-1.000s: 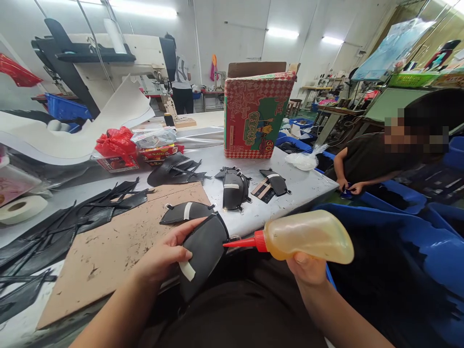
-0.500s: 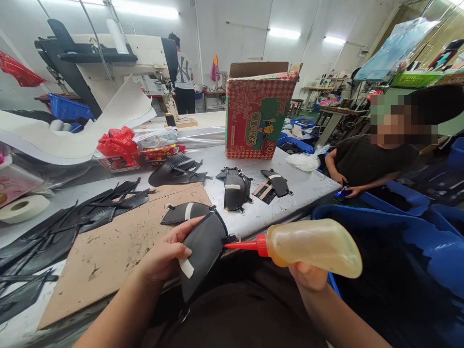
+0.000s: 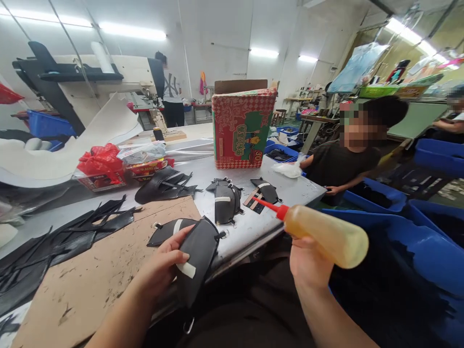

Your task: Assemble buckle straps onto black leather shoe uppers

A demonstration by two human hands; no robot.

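Between the thumb and fingers of my left hand (image 3: 165, 263) is a black leather piece (image 3: 201, 256) with a pale tape strip and metal rings at its ends. My right hand (image 3: 310, 258) is wrapped round a squeeze bottle (image 3: 326, 234) of yellowish liquid, probably glue. The bottle's red nozzle (image 3: 268, 205) points left and up, apart from the leather piece. Behind my left hand, a similar black piece (image 3: 165, 233) lies on the cardboard sheet (image 3: 90, 280). A stack of such pieces (image 3: 226, 205) and another piece (image 3: 267, 192) rest farther back on the table.
A red checkered carton (image 3: 239, 130) stands at the table's back. Black strips and scraps (image 3: 68, 232) cover the left side, near a sewing machine (image 3: 108, 87). Blue bins (image 3: 416, 246) stand at the right, where a person (image 3: 344, 164) is close to the table corner.
The bottle's nozzle has left the leather piece's ring end and tipped upward in my right hand. My left hand still holds the piece. The view has turned slightly right.
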